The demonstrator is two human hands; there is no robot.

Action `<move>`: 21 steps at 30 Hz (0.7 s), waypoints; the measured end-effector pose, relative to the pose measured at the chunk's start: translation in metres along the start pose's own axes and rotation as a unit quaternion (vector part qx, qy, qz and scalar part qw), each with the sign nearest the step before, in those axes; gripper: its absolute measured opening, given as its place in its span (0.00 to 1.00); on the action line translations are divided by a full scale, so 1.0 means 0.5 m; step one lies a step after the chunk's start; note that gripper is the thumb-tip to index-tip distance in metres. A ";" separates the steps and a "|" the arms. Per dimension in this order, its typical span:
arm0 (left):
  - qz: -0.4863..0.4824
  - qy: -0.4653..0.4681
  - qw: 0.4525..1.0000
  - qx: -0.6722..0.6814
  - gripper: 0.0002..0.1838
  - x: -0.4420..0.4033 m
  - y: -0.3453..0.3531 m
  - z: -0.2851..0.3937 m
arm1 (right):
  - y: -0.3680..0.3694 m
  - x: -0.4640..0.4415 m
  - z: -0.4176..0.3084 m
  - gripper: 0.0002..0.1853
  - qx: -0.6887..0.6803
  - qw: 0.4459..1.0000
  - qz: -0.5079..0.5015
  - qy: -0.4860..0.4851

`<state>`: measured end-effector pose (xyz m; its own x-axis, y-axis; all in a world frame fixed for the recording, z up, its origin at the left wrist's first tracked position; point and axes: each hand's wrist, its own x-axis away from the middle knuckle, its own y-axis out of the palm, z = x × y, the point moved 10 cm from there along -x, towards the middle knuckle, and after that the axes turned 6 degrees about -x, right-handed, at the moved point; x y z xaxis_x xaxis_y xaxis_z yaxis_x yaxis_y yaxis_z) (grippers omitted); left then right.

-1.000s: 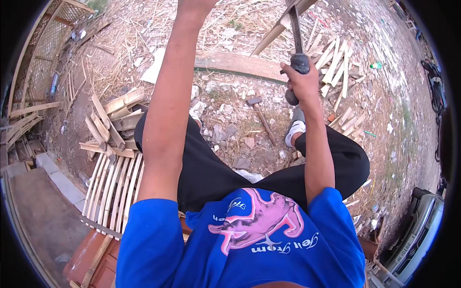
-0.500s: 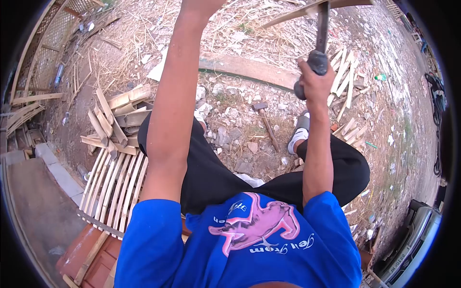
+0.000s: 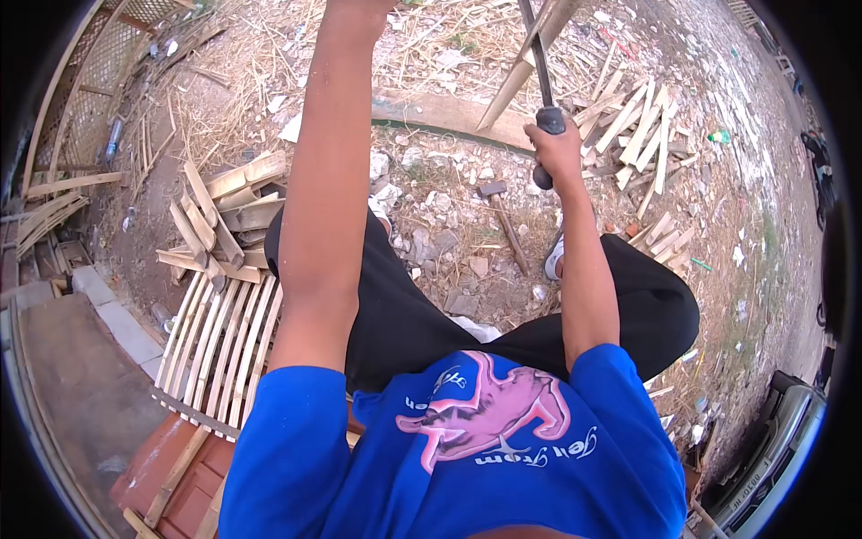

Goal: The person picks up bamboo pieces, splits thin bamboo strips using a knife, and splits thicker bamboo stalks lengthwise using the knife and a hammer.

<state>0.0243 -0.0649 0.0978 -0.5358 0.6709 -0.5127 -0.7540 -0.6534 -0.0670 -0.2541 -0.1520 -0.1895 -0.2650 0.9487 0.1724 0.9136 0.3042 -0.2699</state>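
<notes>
My right hand (image 3: pixel 558 154) is wrapped round the black handle of a long-bladed knife (image 3: pixel 541 67), whose dark narrow blade points up and away from me. The blade lies across a split bamboo or wood strip (image 3: pixel 514 90), which slants down toward the plank on the ground. The strip's upper end runs out of view at the top. Of my left hand (image 3: pixel 364 7), only the part by the wrist shows at the top edge; its fingers are cut off by the frame. A hammer (image 3: pixel 505 225) with a wooden handle lies on the ground between my feet.
A long plank (image 3: pixel 440 115) lies across the ground ahead. Split wood pieces (image 3: pixel 642 130) are heaped at the right, and more pieces (image 3: pixel 215 211) at the left. Beside my left leg is a slatted wooden rack (image 3: pixel 220 346). A vehicle (image 3: pixel 763 449) stands at the lower right.
My right hand has moved left and slightly down, with the knife now tilted to the left. The strip has swung from nearly level to steeply slanted.
</notes>
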 end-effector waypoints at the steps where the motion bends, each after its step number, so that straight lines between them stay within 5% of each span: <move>1: -0.003 -0.011 1.000 -0.006 0.13 0.000 0.003 -0.013 | 0.001 -0.004 -0.005 0.14 -0.008 0.999 -0.014 0.029; 4: -0.016 -0.031 0.999 -0.023 0.13 -0.015 0.012 -0.041 | 0.021 0.005 -0.028 0.15 0.014 0.999 -0.009 -0.037; 7: -0.043 -0.035 0.998 -0.043 0.13 -0.016 0.021 -0.044 | 0.068 0.014 0.001 0.19 -0.031 0.995 -0.092 0.014; 13: -0.038 -0.014 0.999 -0.024 0.14 -0.018 0.028 -0.042 | 0.043 0.024 -0.110 0.20 0.061 0.991 -0.054 -0.108; 18: 0.019 -0.006 1.000 0.018 0.14 -0.019 -0.012 -0.011 | -0.054 0.062 -0.293 0.14 -0.121 0.972 0.008 -0.199; 21: 0.010 0.013 0.999 0.032 0.14 -0.010 -0.016 0.003 | -0.085 0.090 -0.311 0.14 -0.189 0.967 0.017 -0.169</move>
<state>0.0323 -0.0624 0.1024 -0.5423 0.6477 -0.5353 -0.7659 -0.6430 -0.0021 -0.2568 -0.1355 -0.0232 -0.2609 0.9506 -0.1682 0.9540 0.2805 0.1057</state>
